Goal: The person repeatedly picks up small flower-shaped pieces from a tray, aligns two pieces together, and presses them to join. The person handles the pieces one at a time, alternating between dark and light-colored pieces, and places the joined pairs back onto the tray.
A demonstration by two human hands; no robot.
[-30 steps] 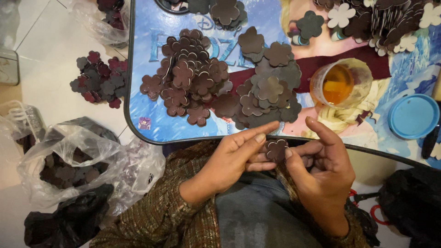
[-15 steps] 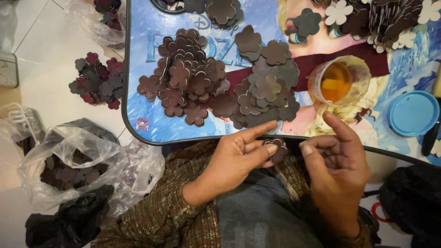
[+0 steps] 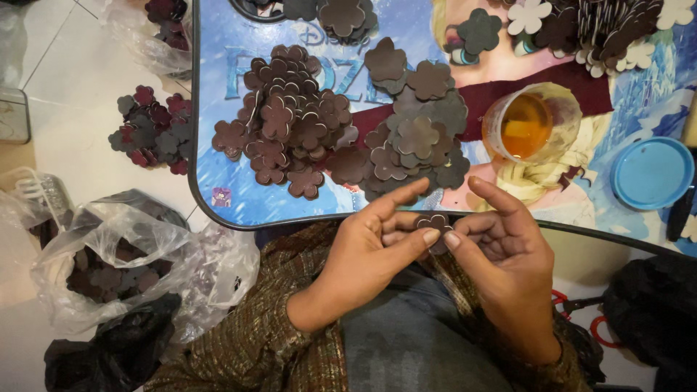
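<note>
A small dark brown flower-shaped cutout is pinched between both hands just below the near edge of the blue picture tray. My left hand presses it with thumb and fingers, index finger stretched toward the tray. My right hand meets it from the right with thumb and fingertips. On the tray above them lie a reddish-brown pile of flower cutouts and a darker grey-brown pile of the same cutouts. Both forearms wear a patterned brown sleeve.
An open plastic cup of amber liquid and a blue round lid stand on the tray's right. Several dark and white cutouts heap at the back right. On the floor left: loose cutouts, a clear bag of cutouts, a black bag.
Both hands have kept the cutout between them and shifted their fingers on it; my right fingers have closed in from a wider spread.
</note>
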